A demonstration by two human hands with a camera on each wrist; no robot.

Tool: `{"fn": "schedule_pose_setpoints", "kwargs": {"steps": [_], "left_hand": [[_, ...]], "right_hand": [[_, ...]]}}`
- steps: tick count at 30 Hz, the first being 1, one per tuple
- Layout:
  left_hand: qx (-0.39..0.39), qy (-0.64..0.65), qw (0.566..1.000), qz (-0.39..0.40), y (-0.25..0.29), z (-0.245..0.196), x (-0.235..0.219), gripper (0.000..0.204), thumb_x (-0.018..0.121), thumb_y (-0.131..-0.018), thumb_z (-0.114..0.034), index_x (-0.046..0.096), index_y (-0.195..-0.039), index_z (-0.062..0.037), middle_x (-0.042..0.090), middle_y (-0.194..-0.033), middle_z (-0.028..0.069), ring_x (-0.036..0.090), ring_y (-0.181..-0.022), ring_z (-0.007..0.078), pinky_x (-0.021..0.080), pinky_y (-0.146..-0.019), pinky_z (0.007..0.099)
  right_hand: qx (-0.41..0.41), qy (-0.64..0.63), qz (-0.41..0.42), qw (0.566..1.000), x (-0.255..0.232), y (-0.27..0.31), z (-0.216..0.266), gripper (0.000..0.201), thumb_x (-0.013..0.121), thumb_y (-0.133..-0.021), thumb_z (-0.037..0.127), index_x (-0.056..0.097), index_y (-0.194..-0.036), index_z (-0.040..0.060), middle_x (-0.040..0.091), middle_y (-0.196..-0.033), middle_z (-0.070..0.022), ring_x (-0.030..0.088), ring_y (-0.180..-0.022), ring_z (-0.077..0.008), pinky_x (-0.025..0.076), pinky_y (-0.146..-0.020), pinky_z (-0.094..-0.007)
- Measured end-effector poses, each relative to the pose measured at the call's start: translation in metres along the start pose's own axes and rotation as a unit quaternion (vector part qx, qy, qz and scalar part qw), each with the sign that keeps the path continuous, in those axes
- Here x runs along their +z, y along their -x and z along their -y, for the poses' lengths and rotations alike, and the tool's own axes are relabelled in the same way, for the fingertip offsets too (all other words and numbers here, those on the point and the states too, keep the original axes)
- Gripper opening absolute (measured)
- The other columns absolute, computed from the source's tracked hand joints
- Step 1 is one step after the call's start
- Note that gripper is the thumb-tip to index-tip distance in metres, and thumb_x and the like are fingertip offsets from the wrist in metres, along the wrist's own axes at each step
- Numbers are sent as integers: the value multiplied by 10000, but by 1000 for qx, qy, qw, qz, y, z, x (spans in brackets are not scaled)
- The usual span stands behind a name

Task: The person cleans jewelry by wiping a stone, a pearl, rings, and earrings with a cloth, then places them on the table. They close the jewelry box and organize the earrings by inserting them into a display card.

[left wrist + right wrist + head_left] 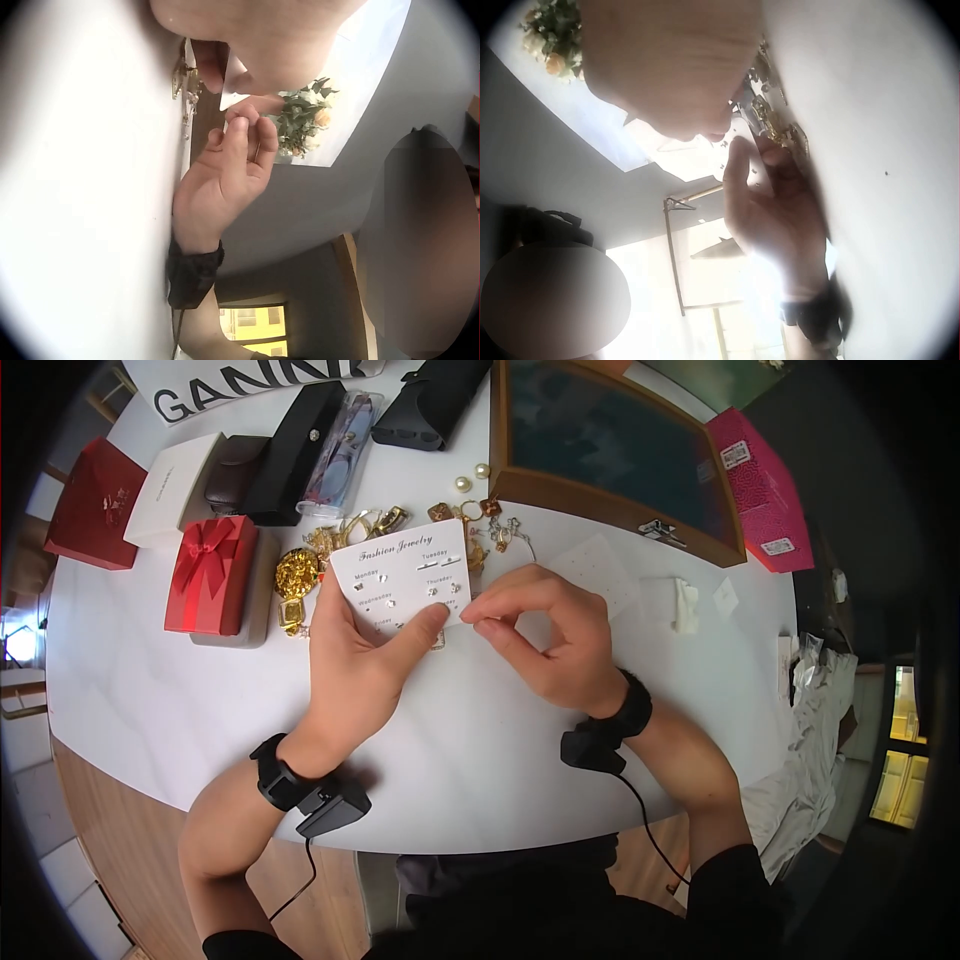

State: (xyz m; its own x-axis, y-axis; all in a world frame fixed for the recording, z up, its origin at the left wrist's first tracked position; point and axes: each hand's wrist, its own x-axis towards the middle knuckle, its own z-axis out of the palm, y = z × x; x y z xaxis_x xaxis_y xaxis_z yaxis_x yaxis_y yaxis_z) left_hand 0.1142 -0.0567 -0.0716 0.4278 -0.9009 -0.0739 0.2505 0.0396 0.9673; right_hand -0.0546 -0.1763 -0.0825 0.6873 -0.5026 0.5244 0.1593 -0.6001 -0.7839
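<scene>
My left hand (358, 672) grips a white earring card (402, 572) printed "Fashion Jewelry" and weekday names, with its thumb across the lower front. Small stud earrings (450, 561) sit in pairs on that card, which is tilted up above the table. At the card's lower right edge is my right hand (578, 645), its thumb and forefinger brought together at the tips. Whatever lies between those tips is too small to tell. In the left wrist view the right hand (225, 169) shows its curled fingers close to the card's corner (229, 96).
Gold jewellery (298, 574) lies heaped behind the left hand, with pearl pieces (463, 484) farther back. A red gift box (210, 578) and several cases stand at left. A glass-topped wooden case (620, 455) fills the back right, beside a pink box (765, 490). Clear plastic (600, 575) lies behind the right hand.
</scene>
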Motion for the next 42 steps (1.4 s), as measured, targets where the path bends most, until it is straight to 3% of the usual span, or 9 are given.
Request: {"fn": "schedule_pose_setpoints", "kwargs": {"steps": [8,11,13,25,29,31,38,41,42], "left_hand": [[18,-9,1000,9,1,4,0,510,707,-880,67,429,-1304,13,631,-1233,139,633,-1146,193,526,-947,314],[46,-81,996,13,3,7,-1,528,704,-880,66,425,-1325,13,612,-1237,134,613,-1169,189,515,-963,318],[59,-66,996,26,3,6,1,538,700,-880,67,422,-1337,11,598,-1239,132,601,-1174,189,503,-978,320],[65,-85,993,53,1,7,0,532,698,-873,78,421,-1325,29,606,-1239,141,606,-1164,188,489,-997,326],[71,-98,991,54,1,5,0,519,705,-872,73,439,-1315,25,611,-1233,139,613,-1151,184,495,-986,322],[98,-171,979,59,2,-1,0,488,709,-874,65,465,-1295,21,616,-1230,138,621,-1133,179,499,-978,320],[60,-95,993,26,0,9,-4,445,723,-886,37,503,-1273,23,662,-1188,128,648,-1071,164,542,-885,296],[15,-67,997,25,1,5,-3,412,722,-900,23,525,-1261,29,690,-1152,121,668,-1007,150,562,-823,279],[23,-59,998,27,1,5,-3,391,718,-906,20,534,-1251,31,695,-1146,122,673,-985,146,564,-813,276]], "right_hand": [[11,-32,-8,999,7,2,-3,446,753,-822,-73,578,-1223,16,715,-1006,-96,713,-815,-161,580,-735,-271],[19,-31,1,999,5,2,-2,631,754,-814,-86,470,-1369,7,686,-1059,-122,719,-831,-170,592,-766,-283],[27,-34,55,998,1,2,-2,878,746,-786,-157,262,-1502,-1,564,-1223,-187,705,-913,-182,583,-772,-282],[1,5,50,999,2,0,0,1175,756,-760,-165,-28,-1598,88,427,-1428,-261,720,-846,-175,586,-703,-251],[9,1,50,999,2,0,1,1185,756,-763,-159,-40,-1600,106,409,-1455,-270,721,-844,-170,580,-679,-239],[41,-8,40,998,2,0,3,1177,754,-767,-153,-37,-1599,110,394,-1475,-272,720,-845,-168,576,-674,-234],[25,15,27,999,2,0,-3,1106,760,-779,-135,47,-1599,74,420,-1463,-262,707,-831,-163,550,-662,-230],[48,4,-6,999,4,1,-3,976,770,-788,-117,203,-1566,42,520,-1384,-228,699,-826,-153,540,-660,-228],[64,14,-9,998,3,2,-2,823,785,-804,-57,337,-1488,38,604,-1267,-182,709,-819,-154,550,-657,-241]]}}
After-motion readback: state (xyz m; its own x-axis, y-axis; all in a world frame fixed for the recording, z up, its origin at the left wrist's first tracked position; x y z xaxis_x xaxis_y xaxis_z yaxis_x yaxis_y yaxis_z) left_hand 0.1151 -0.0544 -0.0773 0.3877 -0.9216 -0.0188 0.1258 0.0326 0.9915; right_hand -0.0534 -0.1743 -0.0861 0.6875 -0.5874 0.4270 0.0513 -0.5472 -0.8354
